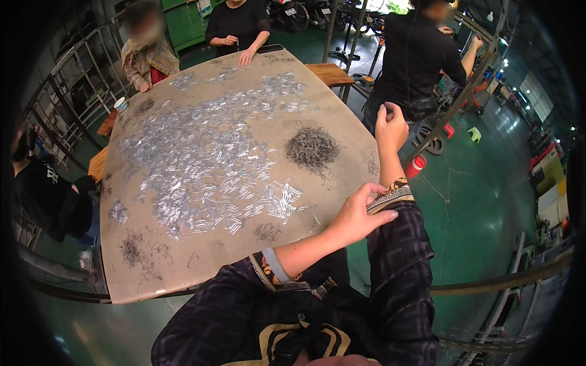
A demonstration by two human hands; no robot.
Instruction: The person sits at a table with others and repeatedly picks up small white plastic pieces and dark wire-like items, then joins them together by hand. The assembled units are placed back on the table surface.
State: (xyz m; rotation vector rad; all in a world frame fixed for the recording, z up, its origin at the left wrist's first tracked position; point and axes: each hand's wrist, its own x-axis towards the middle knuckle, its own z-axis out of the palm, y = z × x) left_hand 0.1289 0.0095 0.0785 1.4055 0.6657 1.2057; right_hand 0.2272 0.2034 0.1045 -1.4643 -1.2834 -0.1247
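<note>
My left hand (356,213) reaches across my body, its thumb and fingers closed around the patterned cuff (400,194) of my right sleeve. Just beyond the table's right edge, my right hand (392,129) is raised with curled fingers; whether anything is inside them is hidden. Left of my hands, a dark heap of small bent wire-like pieces (312,149) lies on the brown-covered table (342,189). A broad spread of small shiny silver metal pieces (213,165) covers much of the tabletop. Neither hand touches these pieces.
Smaller dark clusters (137,249) lie near the table's left corner. Two people stand at the far side, one with a hand (247,56) on the table. Another person (412,61) stands at the right by a metal frame. A red container (415,165) stands on the green floor.
</note>
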